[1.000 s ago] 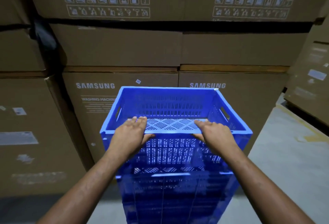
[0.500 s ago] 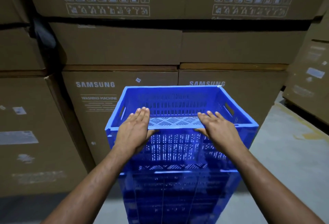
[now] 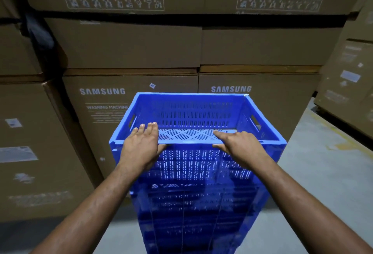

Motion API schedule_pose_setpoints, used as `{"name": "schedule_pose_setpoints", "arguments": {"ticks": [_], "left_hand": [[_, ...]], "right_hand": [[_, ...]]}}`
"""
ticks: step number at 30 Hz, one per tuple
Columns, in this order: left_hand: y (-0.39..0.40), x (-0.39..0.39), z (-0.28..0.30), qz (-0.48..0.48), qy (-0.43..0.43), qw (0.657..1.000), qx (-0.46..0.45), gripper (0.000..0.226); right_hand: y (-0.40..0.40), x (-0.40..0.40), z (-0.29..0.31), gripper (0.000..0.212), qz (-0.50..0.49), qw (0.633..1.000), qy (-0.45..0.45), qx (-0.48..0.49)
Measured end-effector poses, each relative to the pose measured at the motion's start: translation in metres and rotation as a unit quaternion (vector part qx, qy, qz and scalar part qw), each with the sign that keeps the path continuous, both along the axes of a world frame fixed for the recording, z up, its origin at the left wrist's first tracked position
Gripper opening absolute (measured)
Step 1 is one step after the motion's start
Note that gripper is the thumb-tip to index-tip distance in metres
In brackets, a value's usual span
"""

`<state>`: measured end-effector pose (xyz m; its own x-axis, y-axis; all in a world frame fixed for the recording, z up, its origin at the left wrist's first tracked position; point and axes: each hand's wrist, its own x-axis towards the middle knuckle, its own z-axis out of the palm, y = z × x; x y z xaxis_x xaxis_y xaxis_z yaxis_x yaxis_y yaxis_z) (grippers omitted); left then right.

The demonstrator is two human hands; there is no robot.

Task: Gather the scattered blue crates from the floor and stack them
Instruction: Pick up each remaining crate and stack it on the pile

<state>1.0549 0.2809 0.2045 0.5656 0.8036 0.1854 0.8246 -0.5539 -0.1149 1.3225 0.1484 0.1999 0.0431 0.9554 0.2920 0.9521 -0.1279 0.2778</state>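
top blue crate [image 3: 193,112] on crate stack [image 3: 197,203] | left hand [image 3: 141,144], right hand [image 3: 240,144] flat on near rim | cardboard boxes [image 3: 129,48] at 12 o'clock

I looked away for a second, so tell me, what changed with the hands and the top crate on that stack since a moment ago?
Both hands loosened: the left hand and right hand went from curling over the near rim of the top crate to lying flatter on it, fingers straighter. The crate seems to have settled slightly onto the stack. The cardboard boxes behind stayed put.
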Motion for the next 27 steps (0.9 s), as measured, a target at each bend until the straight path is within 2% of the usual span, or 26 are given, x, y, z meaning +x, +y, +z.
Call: {"name": "schedule_pose_setpoints", "arguments": {"ticks": [2, 5, 8, 9, 12, 13, 14, 17, 22, 23, 25, 27], "left_hand": [[-0.014, 0.008, 0.000, 0.015, -0.008, 1.000, -0.014, 0.088], [-0.043, 0.026, -0.008, 0.019, -0.025, 1.000, 0.001, 0.085], [-0.044, 0.025, -0.009, 0.021, -0.018, 1.000, 0.008, 0.083], [-0.039, 0.020, -0.009, 0.018, -0.012, 1.000, 0.007, 0.083], [-0.027, 0.004, -0.004, -0.007, 0.008, 1.000, 0.010, 0.075], [-0.026, 0.001, -0.003, -0.015, 0.016, 1.000, 0.017, 0.074], [-0.026, 0.000, -0.001, -0.018, 0.023, 0.999, 0.023, 0.074], [-0.038, 0.010, 0.002, -0.006, 0.012, 0.999, 0.032, 0.074], [-0.049, 0.020, -0.002, -0.012, -0.011, 0.999, 0.046, 0.074], [-0.044, 0.019, -0.001, -0.012, -0.007, 0.999, 0.047, 0.075], [-0.033, 0.013, -0.004, -0.011, -0.009, 0.999, 0.050, 0.076], [-0.025, 0.008, -0.009, -0.006, -0.025, 0.998, 0.059, 0.077]], "right_hand": [[-0.001, 0.012, 0.003, 0.089, -0.001, 1.000, -0.006, -0.005], [-0.005, 0.031, 0.006, 0.071, -0.009, 0.999, 0.019, -0.030], [-0.011, 0.033, 0.008, 0.076, 0.007, 0.999, 0.019, -0.035], [-0.014, 0.028, 0.007, 0.084, 0.017, 0.999, 0.020, -0.034], [-0.024, 0.011, 0.004, 0.125, 0.025, 0.999, 0.031, -0.031], [-0.026, 0.009, 0.003, 0.128, 0.018, 0.999, 0.033, -0.027], [-0.027, 0.008, 0.001, 0.125, 0.018, 0.999, 0.034, -0.018], [-0.024, 0.018, -0.004, 0.099, 0.017, 0.999, 0.030, 0.012], [-0.022, 0.029, -0.005, 0.099, -0.007, 0.999, 0.008, 0.033], [-0.023, 0.024, -0.004, 0.092, -0.016, 0.999, 0.002, 0.040], [-0.024, 0.010, -0.006, 0.062, -0.041, 0.999, 0.006, 0.032], [-0.025, -0.002, -0.008, 0.048, -0.063, 0.997, 0.022, 0.030]]}}
